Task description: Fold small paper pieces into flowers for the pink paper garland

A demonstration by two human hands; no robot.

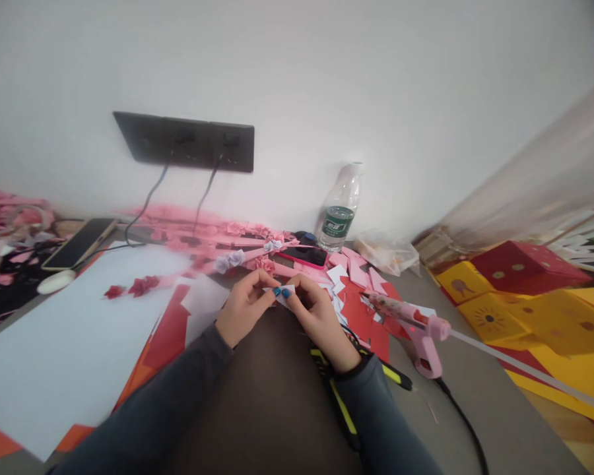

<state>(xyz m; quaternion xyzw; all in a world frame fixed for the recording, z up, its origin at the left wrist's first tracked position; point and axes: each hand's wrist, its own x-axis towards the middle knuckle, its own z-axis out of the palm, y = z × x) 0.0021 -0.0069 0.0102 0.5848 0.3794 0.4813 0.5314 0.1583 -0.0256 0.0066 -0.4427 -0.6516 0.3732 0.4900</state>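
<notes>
Both of my hands meet over the grey table, pinching a small piece of white paper (pixel 288 298). My left hand (pixel 245 307) grips its left side between thumb and fingers. On the right side, my right hand (pixel 321 316) holds it in the same way, the two thumbs nearly touching. The fingertips cover much of the paper. Under my right wrist lie scissors with black and yellow handles (pixel 346 406), partly hidden by the sleeve. Just beyond my hands are pink paper flowers (pixel 263 265) and pale lilac paper flowers (pixel 230 261).
A pink glue gun (pixel 420 330) with its cord and a long glue stick rests at right, near paper scraps (pixel 359 270). Behind stand a bottle (pixel 340 211) and a pink-cased phone (pixel 304 255). White sheets (pixel 79 330) cover the left; yellow and red boxes (pixel 525 297) sit far right.
</notes>
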